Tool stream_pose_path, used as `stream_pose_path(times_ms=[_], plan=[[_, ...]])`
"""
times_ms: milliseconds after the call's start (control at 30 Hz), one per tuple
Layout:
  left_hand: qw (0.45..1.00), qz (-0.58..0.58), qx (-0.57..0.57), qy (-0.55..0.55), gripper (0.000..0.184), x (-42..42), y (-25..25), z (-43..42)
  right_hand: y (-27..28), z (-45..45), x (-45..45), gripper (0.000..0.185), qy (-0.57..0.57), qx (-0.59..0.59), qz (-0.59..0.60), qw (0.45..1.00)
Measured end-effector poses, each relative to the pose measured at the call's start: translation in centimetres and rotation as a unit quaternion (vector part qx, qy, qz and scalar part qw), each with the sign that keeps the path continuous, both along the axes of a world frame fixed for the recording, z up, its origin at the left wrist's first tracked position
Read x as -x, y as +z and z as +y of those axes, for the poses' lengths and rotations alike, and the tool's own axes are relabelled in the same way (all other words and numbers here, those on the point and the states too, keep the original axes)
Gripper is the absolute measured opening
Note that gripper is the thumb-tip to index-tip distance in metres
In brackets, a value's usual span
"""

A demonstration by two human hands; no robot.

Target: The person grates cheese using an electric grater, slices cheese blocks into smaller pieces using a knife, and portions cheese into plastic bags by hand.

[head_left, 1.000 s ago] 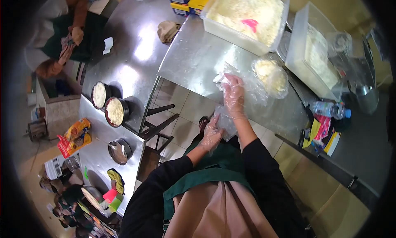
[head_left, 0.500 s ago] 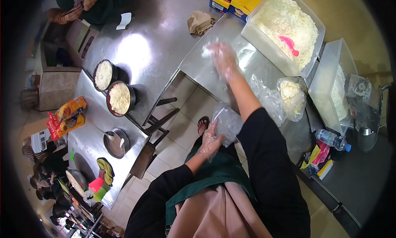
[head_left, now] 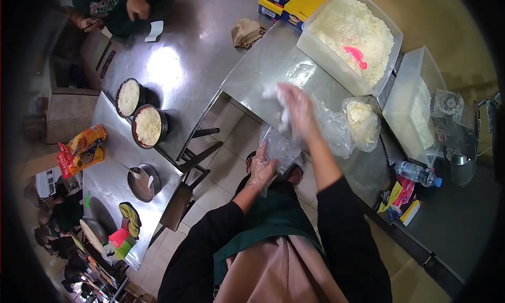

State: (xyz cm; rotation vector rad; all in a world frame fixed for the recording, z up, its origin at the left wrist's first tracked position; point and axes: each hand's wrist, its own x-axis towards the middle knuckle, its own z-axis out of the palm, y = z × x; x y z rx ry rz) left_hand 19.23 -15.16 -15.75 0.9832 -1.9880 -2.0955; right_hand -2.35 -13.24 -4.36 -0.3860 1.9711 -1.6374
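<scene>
My left hand [head_left: 261, 171], in a clear plastic glove, grips a clear plastic bag [head_left: 284, 149] just below the steel table's near edge. My right hand [head_left: 300, 109], gloved too, is over the table [head_left: 251, 81], blurred by motion. Its fingers are closed on something white and soft [head_left: 285, 118], perhaps a cloth or tissue; the blur hides its exact kind. Right of that hand lies a crumpled clear plastic bag [head_left: 332, 128], next to a tied bag of pale, lumpy food [head_left: 363, 119].
Behind are a tub of white shreds [head_left: 347, 32] with a pink scoop [head_left: 356, 56] and yellow boxes [head_left: 305, 6]. A second tub [head_left: 410, 108] stands right. Filled round pans [head_left: 149, 127] are left. A co-worker's hand [head_left: 138, 6] shows at the far table.
My right hand has swept toward me across the table, nearer the bag in my left hand. The bag has shifted slightly. At the far table, the co-worker's hands have moved apart.
</scene>
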Motion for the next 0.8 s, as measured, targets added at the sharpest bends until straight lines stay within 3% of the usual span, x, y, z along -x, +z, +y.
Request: stream_pose_path(times_ms=[67,133,167,200,233,267,300,367,400,467,533,600,633,667,733,800], plan=[[1.0,0.0,-0.021,0.017,0.077,0.0,-0.4,-0.5,-0.1,-3.6,4.8,0.026,-0.003,-0.002,0.13,0.992],[1.0,0.012,0.014,0.024,0.078,-0.1,-0.7,-1.0,-3.9,-7.4,9.7,0.024,-0.029,0.01,0.281,0.959],[0.999,0.01,0.016,0.026,0.078,0.1,-0.1,-1.6,-5.4,-9.5,11.4,0.024,-0.028,0.013,0.279,0.96],[0.998,0.016,-0.03,0.045,0.076,0.2,1.1,-2.1,-6.8,-11.6,12.4,0.023,-0.006,-0.059,0.346,0.936],[0.994,0.019,-0.082,0.066,0.075,-0.1,1.3,-2.3,-7.8,-12.9,12.0,0.024,0.021,-0.134,0.406,0.904],[0.994,0.016,-0.087,0.069,0.075,-0.1,1.2,-2.4,-8.5,-13.4,10.8,0.024,0.025,-0.138,0.404,0.904],[0.993,0.026,-0.082,0.078,0.075,-0.3,0.7,-2.5,-8.6,-13.5,8.8,0.023,0.05,-0.09,0.355,0.929],[0.996,0.038,-0.041,0.067,0.076,-0.5,-0.8,-3.3,-7.7,-12.5,5.4,0.023,0.101,-0.043,0.416,0.903],[0.996,0.037,-0.042,0.068,0.076,-0.4,-0.5,-3.5,-7.0,-11.2,3.5,0.024,0.124,-0.047,0.518,0.845],[0.978,0.05,-0.145,0.138,0.077,0.5,0.7,-3.7,-5.9,-8.1,0.2,0.024,0.156,-0.05,0.505,0.848],[0.985,0.039,-0.112,0.122,0.077,0.6,-0.2,-4.3,-4.5,-3.5,-2.9,0.027,0.22,-0.125,0.448,0.857],[0.991,0.022,-0.082,0.104,0.077,0.9,0.4,-4.3,-4.5,-0.1,-5.3,0.03,0.243,-0.097,0.446,0.856],[0.986,0.008,-0.12,0.118,0.077,1.2,0.8,-4.1,-4.4,0.9,-5.3,0.03,0.239,-0.102,0.446,0.857],[0.979,-0.006,-0.158,0.129,0.077,1.5,1.3,-3.8,-4.2,1.9,-5.2,0.031,0.237,-0.103,0.403,0.878],[0.987,0.002,-0.124,0.1,0.076,1.6,-0.4,-3.1,-2.5,2.1,-4.2,0.032,0.228,-0.103,0.359,0.899],[0.993,0.008,-0.089,0.075,0.075,1.2,-1.9,-2.4,-1.6,0.4,-0.8,0.033,0.057,-0.051,0.371,0.925]])
